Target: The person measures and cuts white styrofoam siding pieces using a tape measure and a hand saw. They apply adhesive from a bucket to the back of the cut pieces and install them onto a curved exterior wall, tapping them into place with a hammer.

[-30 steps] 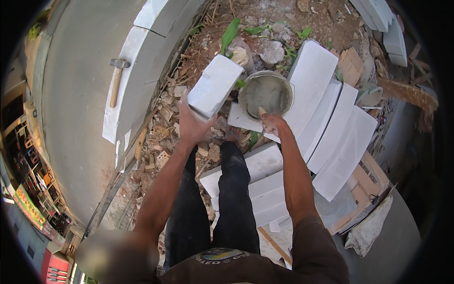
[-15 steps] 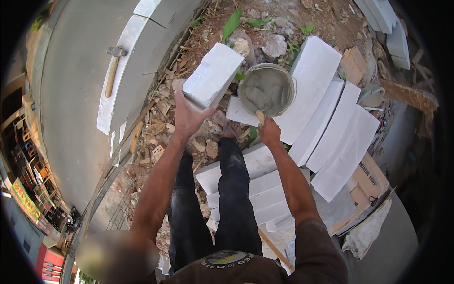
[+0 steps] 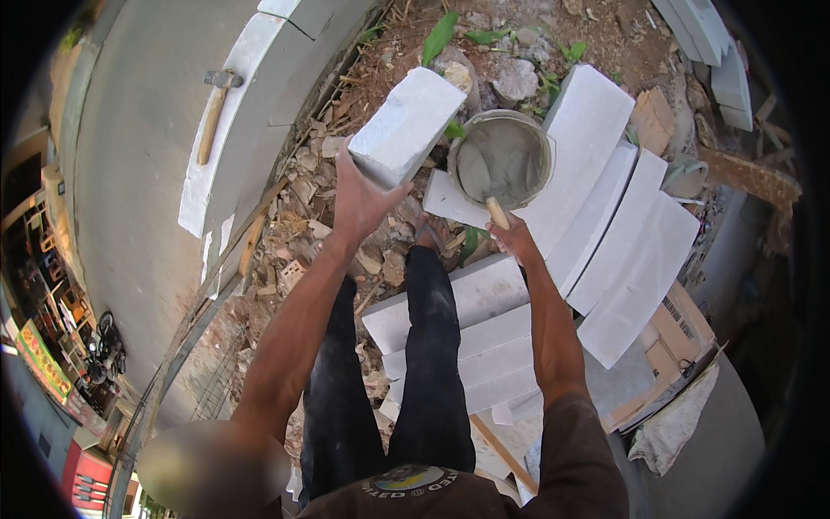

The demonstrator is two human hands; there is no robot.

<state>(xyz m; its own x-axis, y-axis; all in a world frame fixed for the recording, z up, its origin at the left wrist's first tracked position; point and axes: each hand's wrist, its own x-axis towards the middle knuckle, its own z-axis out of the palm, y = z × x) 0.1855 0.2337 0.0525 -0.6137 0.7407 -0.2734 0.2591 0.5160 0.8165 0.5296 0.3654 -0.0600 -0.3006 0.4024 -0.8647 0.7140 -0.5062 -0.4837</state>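
Note:
My left hand [image 3: 363,197] holds up a white rectangular block [image 3: 406,126] from below, its long side tilted away from me. My right hand [image 3: 513,238] grips the wooden handle of a trowel [image 3: 482,177] whose blade is dipped into a round bucket [image 3: 539,143] of grey mortar. The bucket stands on the rubble just right of the block, next to stacked white blocks. My dark trouser legs are below both hands.
A curved white block wall [image 3: 259,104] runs at the left with a hammer [image 3: 214,112] lying on top. Long white blocks [image 3: 622,225] are stacked at the right and near my feet. Rubble [image 3: 303,225], stones and green leaves cover the ground. A cardboard box [image 3: 679,333] lies lower right.
My left hand has carried the white block slightly right and nearer the bucket. My right hand stays on the trowel in the mortar.

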